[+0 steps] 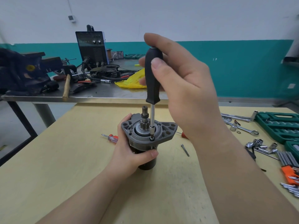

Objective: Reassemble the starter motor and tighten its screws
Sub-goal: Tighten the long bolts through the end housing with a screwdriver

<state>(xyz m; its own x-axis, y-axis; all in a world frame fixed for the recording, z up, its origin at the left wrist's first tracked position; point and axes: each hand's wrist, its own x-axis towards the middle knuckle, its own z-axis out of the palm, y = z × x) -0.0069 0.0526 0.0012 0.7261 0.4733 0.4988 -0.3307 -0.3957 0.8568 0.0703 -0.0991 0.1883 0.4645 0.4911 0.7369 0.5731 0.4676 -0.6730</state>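
Starter motor (pixel 145 143) upright in left hand (pixel 129 152) grip; right hand (pixel 181 81) clamps screwdriver (pixel 152 78) above.

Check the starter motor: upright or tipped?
Upright: the starter motor stands on end, shaft pointing up, left hand gripping its body.

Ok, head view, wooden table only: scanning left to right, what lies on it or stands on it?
Small red-handled screwdriver → starter motor, held upright by the left hand → loose bolt → ring spanner → pile of sockets → green tool case.
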